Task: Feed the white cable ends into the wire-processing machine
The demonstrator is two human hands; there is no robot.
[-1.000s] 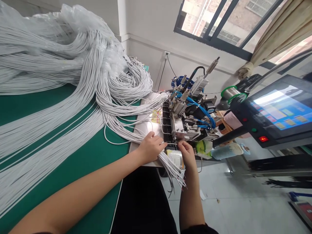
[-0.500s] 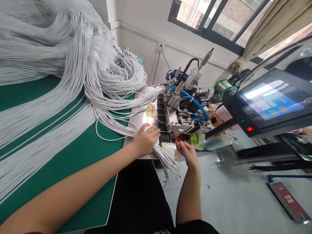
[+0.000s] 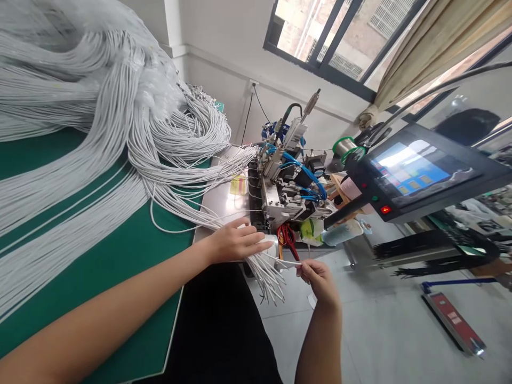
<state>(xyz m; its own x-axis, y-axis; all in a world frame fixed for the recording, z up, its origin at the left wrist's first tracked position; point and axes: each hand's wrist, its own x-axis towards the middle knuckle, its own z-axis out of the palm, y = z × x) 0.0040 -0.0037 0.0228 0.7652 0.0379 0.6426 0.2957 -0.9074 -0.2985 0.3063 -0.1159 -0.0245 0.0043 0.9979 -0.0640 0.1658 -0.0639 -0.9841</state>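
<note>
My left hand (image 3: 234, 242) lies on a bunch of thin white cables (image 3: 268, 272) at the edge of the metal plate (image 3: 218, 200), fingers pressed over them. The cable ends hang off the edge toward the floor. My right hand (image 3: 320, 277) is off to the right, below the machine, pinching the end of a single white cable (image 3: 286, 261) drawn out from the bunch. A small machine with blue hoses (image 3: 290, 186) stands just behind both hands, with red wires (image 3: 286, 234) at its front.
Great heaps of white cables (image 3: 100, 122) cover the green table (image 3: 132, 277) on the left. A touch-screen panel (image 3: 412, 170) on a dark arm stands at right. A wire spool (image 3: 346, 146) sits behind the machine. Windows and a curtain are at the back.
My right hand has drawn away from the machine's front, down and to the right, pulling one white cable out of the bunch. The left hand stays on the bunch. The view has shifted.
</note>
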